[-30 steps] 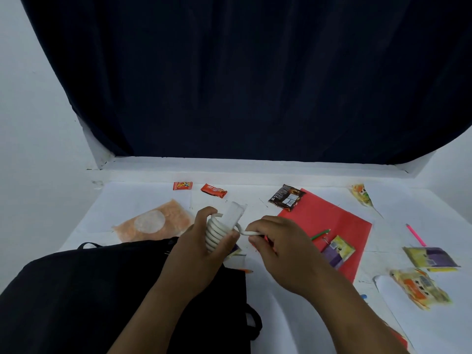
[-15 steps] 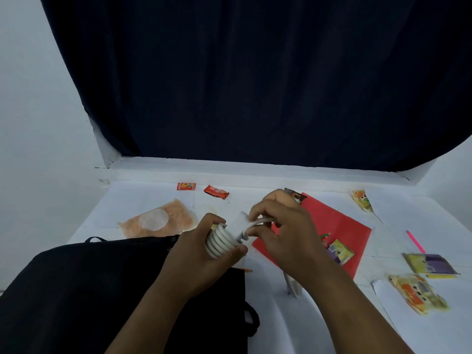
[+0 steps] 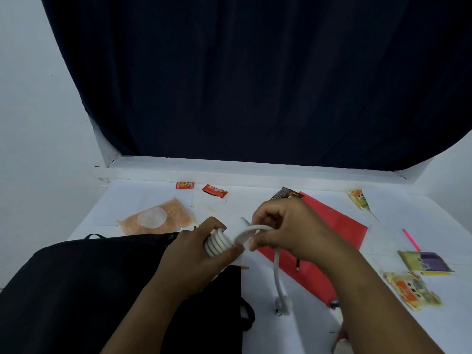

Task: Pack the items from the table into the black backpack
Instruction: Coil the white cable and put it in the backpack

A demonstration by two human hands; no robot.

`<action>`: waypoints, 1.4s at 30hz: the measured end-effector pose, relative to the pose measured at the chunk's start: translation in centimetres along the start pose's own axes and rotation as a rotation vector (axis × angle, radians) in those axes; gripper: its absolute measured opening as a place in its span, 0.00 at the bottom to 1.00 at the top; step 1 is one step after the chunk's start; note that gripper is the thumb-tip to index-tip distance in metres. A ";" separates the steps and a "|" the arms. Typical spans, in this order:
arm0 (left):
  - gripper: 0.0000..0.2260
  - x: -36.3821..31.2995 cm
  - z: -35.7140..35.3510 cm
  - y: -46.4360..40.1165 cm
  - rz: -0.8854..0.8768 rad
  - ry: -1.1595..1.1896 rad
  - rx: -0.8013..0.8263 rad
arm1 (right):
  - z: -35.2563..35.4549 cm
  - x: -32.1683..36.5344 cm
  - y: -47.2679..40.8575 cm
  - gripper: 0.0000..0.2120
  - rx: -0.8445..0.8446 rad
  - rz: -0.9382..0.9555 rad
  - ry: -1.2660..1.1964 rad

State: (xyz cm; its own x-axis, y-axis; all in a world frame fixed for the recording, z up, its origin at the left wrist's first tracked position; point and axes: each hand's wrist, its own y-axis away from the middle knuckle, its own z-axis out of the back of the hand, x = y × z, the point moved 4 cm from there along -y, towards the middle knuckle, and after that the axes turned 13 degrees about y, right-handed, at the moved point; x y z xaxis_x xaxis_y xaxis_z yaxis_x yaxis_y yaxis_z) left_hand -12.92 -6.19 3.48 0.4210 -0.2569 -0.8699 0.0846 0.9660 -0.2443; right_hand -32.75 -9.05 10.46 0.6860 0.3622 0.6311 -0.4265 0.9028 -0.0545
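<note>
a white cable is held over the middle of the frame by both hands. the left hand is curled around a stack of white coils, with the thumb pressed on the near side of the coils and the fingers wrapped over the far side. the right hand is closed on a loop of the same cable just right of the coils, the fingers bent down over it. from that loop the loose end is seen hanging down to a white plug, which lies low in the centre of the frame above the white worktop.

the black backpack is laid flat across the lower left of the frame, under the left forearm, with a strap showing at its right edge. the cable coils are held just above the backpack's upper right corner.

a red sheet is spread right of centre, partly covered by the right hand, and a pencil tip is seen on it below the wrist. a dark wrapper lies at the sheet's upper corner. two small red packets are placed at the back of the worktop, and an orange pouch lies at centre left, just beyond the backpack. at the right side a pink pen, a yellow and purple packet, an orange and yellow packet and a cone-shaped packet are scattered well apart. a dark curtain fills the upper frame.
</note>
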 end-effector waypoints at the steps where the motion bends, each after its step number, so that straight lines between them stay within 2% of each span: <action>1: 0.25 0.2 0.3 0.0 0.009 0.009 -0.013 | 0.0 -0.6 0.5 0.12 0.058 -0.010 -0.073; 4: 0.24 0.7 1.0 0.0 0.039 0.041 -0.028 | -0.3 -2.1 2.0 0.10 0.160 0.018 -0.313; 7: 0.23 0.6 0.6 0.0 0.056 0.054 0.006 | -0.6 -2.7 2.2 0.07 0.106 -0.002 -0.450; 10: 0.23 0.0 -0.3 0.1 0.038 0.059 0.053 | -0.2 -2.7 1.0 0.04 -0.069 -0.012 -0.374; 12: 0.22 -0.8 -0.9 0.2 0.011 0.115 0.088 | 0.4 -2.7 0.0 0.08 -0.166 -0.004 -0.304; 16: 0.20 -2.4 -1.7 0.2 -0.036 0.280 0.099 | 0.0 -3.6 -0.8 0.11 -0.178 -0.037 -0.420; 21: 0.23 -2.9 -3.1 0.3 -0.037 0.215 0.098 | 0.2 -5.6 -0.2 0.06 -0.179 -0.025 -0.468; 25: 0.24 -4.2 -4.7 0.0 -0.034 0.177 0.118 | 1.4 -6.3 -0.6 0.03 -0.103 0.005 -0.446; 29: 0.32 -5.1 -6.2 -0.4 0.025 0.272 0.030 | 2.7 -7.4 -1.3 0.02 -0.027 -0.006 -0.508; 33: 0.36 -6.3 -9.5 -0.6 0.028 0.257 0.012 | 3.2 -10.4 -1.0 0.16 0.110 -0.060 -0.584; 37: 0.30 -7.8 -13.6 -0.6 0.015 0.348 0.051 | 4.4 -13.8 0.5 0.17 0.202 -0.116 -0.650; 39: 0.26 -8.9 -14.9 -0.6 0.004 0.461 0.018 | 4.9 -15.1 1.6 0.21 0.247 -0.111 -0.599; 42: 0.23 -10.5 -16.3 -0.9 -0.037 0.526 -0.009 | 5.7 -16.6 3.0 0.24 0.211 -0.034 -0.556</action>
State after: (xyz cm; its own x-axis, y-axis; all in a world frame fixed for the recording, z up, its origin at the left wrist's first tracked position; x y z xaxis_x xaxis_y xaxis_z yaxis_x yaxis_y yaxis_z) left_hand -32.14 -4.81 5.82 -0.0923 -0.2733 -0.9575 0.0824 0.9562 -0.2809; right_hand -48.81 -13.63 4.24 0.3139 0.1065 0.9435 -0.5568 0.8255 0.0921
